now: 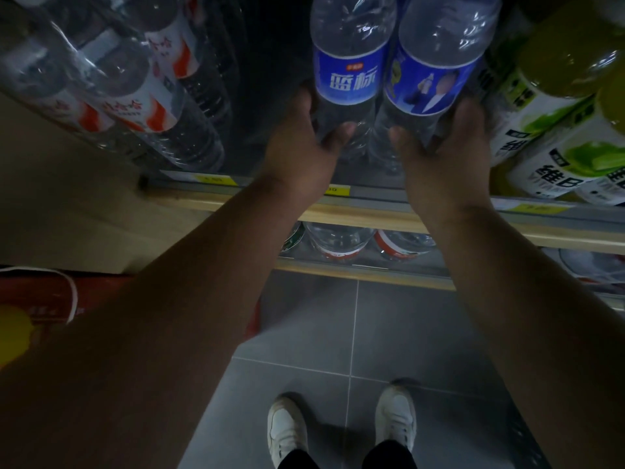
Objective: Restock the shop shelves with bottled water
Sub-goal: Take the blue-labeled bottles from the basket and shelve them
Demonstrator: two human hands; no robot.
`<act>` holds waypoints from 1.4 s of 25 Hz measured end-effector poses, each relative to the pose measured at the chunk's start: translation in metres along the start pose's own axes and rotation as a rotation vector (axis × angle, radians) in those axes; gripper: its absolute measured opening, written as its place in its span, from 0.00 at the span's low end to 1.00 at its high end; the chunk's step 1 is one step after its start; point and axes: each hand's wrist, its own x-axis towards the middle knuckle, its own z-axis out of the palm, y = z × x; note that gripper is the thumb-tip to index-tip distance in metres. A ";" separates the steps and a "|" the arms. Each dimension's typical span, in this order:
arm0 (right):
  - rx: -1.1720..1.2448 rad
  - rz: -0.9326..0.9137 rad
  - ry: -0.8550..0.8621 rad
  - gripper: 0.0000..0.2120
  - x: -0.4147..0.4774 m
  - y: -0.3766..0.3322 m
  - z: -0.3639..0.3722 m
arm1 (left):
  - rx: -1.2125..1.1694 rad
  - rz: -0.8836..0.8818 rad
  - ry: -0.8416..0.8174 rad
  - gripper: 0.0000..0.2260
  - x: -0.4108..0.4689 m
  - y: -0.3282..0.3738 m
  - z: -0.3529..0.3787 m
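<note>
Both forearms cross the shelf rail, left hand curled round the left water bottle and right hand round the right water bottle, both just beyond that rail; held low, either might topple into the green-label drinks.

On my feed, yellow-green drink bottles with white and green labels crowd the right edge. A red carton sits low at the left. Two white shoes stand on grey floor tiles.
</note>
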 end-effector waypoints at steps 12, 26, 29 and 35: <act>-0.033 0.050 0.039 0.23 0.020 0.002 0.017 | 0.098 0.094 -0.032 0.26 0.032 -0.003 0.008; -0.074 0.052 0.085 0.25 0.051 0.008 0.026 | 0.099 0.119 -0.045 0.26 0.062 0.005 0.021; -0.106 0.026 0.088 0.24 0.054 0.009 0.027 | 0.104 0.118 -0.039 0.25 0.063 0.005 0.022; -0.249 0.033 -0.008 0.19 0.050 0.004 0.020 | 0.226 0.132 -0.022 0.24 0.057 0.007 0.018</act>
